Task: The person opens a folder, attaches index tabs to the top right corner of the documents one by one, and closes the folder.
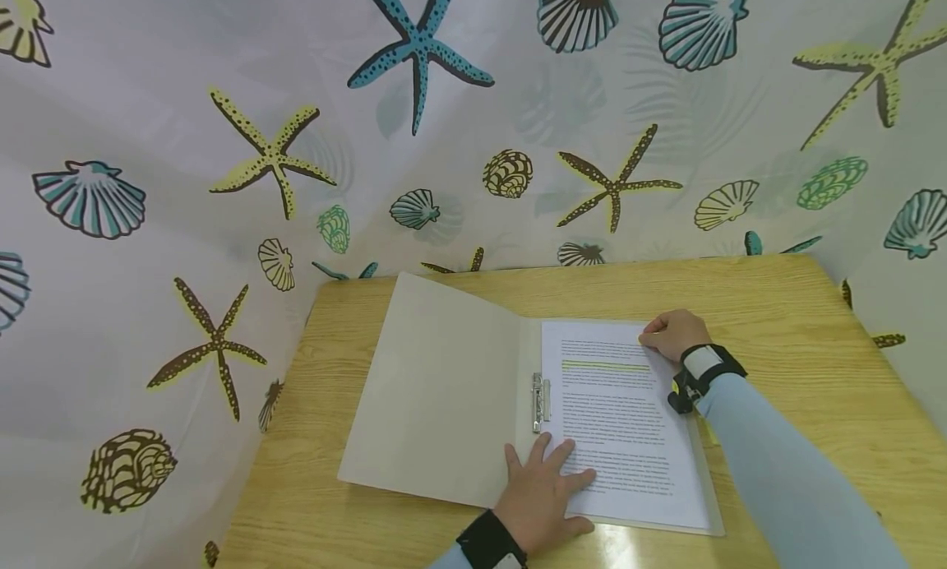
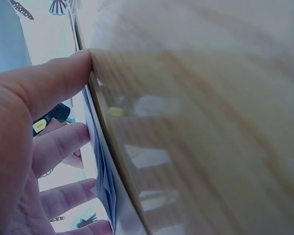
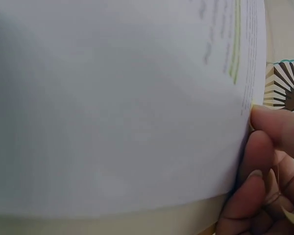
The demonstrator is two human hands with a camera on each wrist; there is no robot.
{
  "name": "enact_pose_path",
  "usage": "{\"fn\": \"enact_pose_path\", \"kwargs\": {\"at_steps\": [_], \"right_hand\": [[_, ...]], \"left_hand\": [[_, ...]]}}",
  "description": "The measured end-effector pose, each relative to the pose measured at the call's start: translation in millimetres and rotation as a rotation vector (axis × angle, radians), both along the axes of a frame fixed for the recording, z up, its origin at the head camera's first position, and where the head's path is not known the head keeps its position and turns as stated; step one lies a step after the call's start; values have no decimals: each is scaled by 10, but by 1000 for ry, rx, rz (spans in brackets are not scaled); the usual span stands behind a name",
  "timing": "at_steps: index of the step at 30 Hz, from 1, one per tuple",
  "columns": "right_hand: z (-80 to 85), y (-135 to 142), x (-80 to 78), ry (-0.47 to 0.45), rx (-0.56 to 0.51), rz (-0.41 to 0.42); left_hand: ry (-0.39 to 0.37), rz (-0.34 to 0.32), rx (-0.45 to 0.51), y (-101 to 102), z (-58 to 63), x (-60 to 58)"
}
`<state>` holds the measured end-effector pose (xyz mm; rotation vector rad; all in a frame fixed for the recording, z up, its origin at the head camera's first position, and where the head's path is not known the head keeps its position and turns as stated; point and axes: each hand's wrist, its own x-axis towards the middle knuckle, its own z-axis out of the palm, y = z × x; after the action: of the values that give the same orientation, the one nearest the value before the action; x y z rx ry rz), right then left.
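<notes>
A cream ring binder lies open on the table, its metal clip near the spine. Printed paper sheets with a yellow-green highlighted band rest on its right side. My left hand is spread over the lower left of the sheets and the binder's bottom edge. At the upper right corner of the paper, my right hand pinches the edge between thumb and fingers. The right wrist view shows a tiny yellow bit at the thumb tip; its kind is unclear.
The wooden table extends around the binder. A white cloth printed with starfish and shells hangs behind and to the sides. Something small and yellow shows beside the binder, mostly hidden by the right forearm.
</notes>
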<state>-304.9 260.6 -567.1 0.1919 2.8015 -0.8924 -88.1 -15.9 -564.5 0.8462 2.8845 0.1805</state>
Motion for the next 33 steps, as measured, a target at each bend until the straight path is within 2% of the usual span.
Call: {"fn": "enact_pose_path", "kwargs": {"at_steps": [24, 29, 33], "right_hand": [[66, 36, -51, -79, 10, 15], [31, 75, -77, -66, 15, 49], [3, 79, -78, -49, 11, 44]], "left_hand": [[35, -5, -6, 5, 34, 4], [24, 0, -4, 6, 32, 3], [22, 3, -2, 8, 35, 3]]}}
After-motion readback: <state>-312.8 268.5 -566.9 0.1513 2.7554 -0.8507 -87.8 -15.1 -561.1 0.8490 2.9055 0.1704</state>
